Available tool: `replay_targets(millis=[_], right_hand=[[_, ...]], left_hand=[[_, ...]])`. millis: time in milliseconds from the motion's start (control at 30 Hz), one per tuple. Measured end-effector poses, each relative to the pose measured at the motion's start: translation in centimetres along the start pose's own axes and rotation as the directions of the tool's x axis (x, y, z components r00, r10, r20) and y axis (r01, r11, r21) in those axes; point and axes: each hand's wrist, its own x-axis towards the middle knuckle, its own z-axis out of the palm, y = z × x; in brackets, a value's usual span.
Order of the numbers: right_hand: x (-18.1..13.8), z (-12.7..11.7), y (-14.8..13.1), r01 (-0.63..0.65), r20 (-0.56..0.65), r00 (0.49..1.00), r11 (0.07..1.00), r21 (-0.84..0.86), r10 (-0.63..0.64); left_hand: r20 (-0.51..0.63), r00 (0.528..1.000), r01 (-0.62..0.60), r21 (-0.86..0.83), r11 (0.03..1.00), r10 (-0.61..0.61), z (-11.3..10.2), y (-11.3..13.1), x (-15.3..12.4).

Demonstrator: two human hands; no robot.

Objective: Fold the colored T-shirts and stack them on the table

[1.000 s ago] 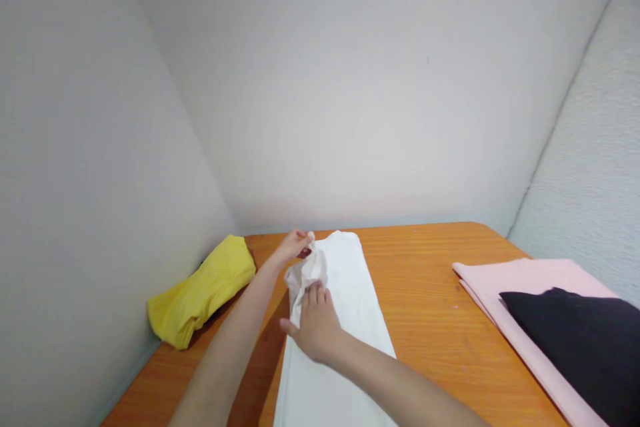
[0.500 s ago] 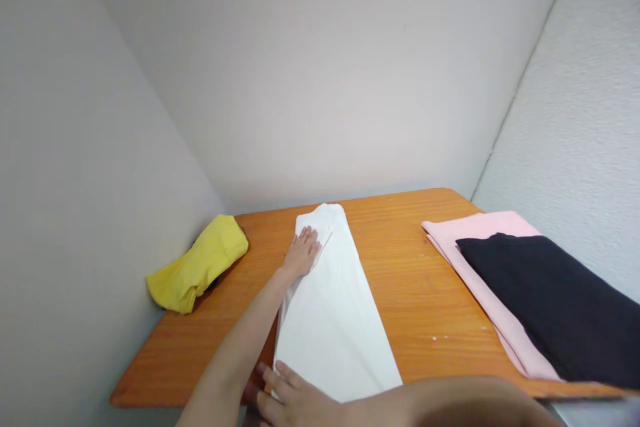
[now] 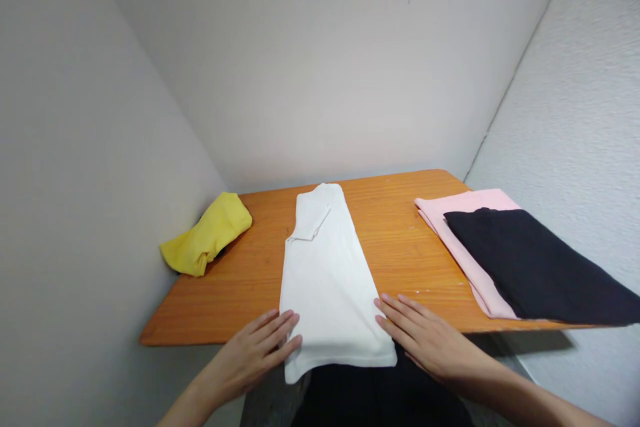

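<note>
A white garment (image 3: 327, 273), folded into a long narrow strip, lies down the middle of the orange wooden table (image 3: 400, 247), its near end hanging over the front edge. My left hand (image 3: 257, 350) rests flat by the strip's near left corner, fingers stretched out and touching the cloth. Fingers apart, my right hand (image 3: 425, 337) lies flat against the near right corner. Neither hand grips anything.
A crumpled yellow garment (image 3: 207, 235) lies at the table's far left against the wall. A folded pink cloth (image 3: 463, 227) with a black cloth (image 3: 530, 267) on top sits at the right. Walls close in on the left, back and right.
My left hand left the sleeve at the far end and came back to the near edge. My right hand moved from the near left corner to the right corner.
</note>
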Motion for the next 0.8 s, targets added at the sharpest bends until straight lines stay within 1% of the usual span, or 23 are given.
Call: replay_targets(millis=[67, 100, 200, 267, 333, 400, 467, 533, 567, 633, 667, 733, 767, 800], right_hand=[[0.8, 0.5, 0.2, 0.004, -0.04, 0.999, 1.0, -0.026, -0.005], [1.4, 0.6, 0.3, -0.001, -0.056, 0.998, 1.0, -0.031, 0.0], [2.9, 0.3, 0.5, -0.051, -0.084, 0.995, 0.998, -0.031, 0.048], [3.5, -0.1, 0.8, -0.071, -0.094, 0.993, 0.997, -0.025, 0.068], [3.8, -0.4, 1.0, -0.075, -0.103, 0.992, 0.997, -0.018, 0.072], [3.8, -0.6, 1.0, -0.072, -0.119, 0.99, 0.997, -0.01, 0.07], [3.4, -0.8, 0.6, -0.057, -0.138, 0.989, 0.998, -0.009, 0.055], [2.6, -0.9, -0.2, -0.017, -0.175, 0.984, 1.0, 0.013, 0.019], [2.2, -1.0, -0.8, 0.006, -0.213, 0.977, 0.999, 0.053, 0.005], [1.3, -1.2, -1.9, 0.065, -0.318, 0.948, 0.979, 0.193, 0.0], [1.0, -1.4, -2.3, 0.092, -0.374, 0.927, 0.953, 0.287, 0.023], [0.9, -2.1, -2.8, 0.104, -0.428, 0.896, 0.881, 0.462, 0.119], [1.2, -2.6, -2.7, 0.074, -0.423, 0.887, 0.846, 0.528, 0.187], [1.8, -3.2, -2.3, 0.014, -0.408, 0.872, 0.819, 0.574, 0.271]], left_hand=[[-0.091, 0.995, 0.045, 0.087, 0.995, -0.037, 1.5, 0.0, 0.5], [-0.145, 0.988, 0.071, 0.102, 0.992, -0.056, 2.2, -0.2, 0.8], [-0.264, 0.955, 0.161, 0.079, 0.984, -0.135, 4.0, -0.7, 2.0], [-0.302, 0.937, 0.197, 0.033, 0.98, -0.178, 4.4, -1.0, 2.4], [-0.323, 0.925, 0.192, -0.064, 0.979, -0.202, 4.3, -1.2, 2.5], [-0.337, 0.909, 0.18, -0.217, 0.959, -0.247, 4.2, -1.2, 2.1], [-0.325, 0.887, 0.185, -0.399, 0.898, -0.328, 4.2, -0.7, 1.5], [-0.303, 0.852, 0.201, -0.566, 0.799, -0.428, 4.5, 0.0, 0.8], [-0.304, 0.833, 0.188, -0.63, 0.753, -0.462, 4.7, 0.4, 0.5], [-0.309, 0.828, 0.121, -0.717, 0.687, -0.468, 4.9, 1.1, -0.1], [-0.301, 0.826, 0.111, -0.742, 0.661, -0.477, 4.7, 1.3, -0.3], [-0.253, 0.812, 0.161, -0.769, 0.619, -0.525, 3.6, 1.7, 0.0], [-0.222, 0.778, 0.226, -0.774, 0.592, -0.588, 2.7, 1.7, 0.5], [-0.185, 0.717, 0.313, -0.776, 0.548, -0.672, 1.6, 1.5, 1.3]])
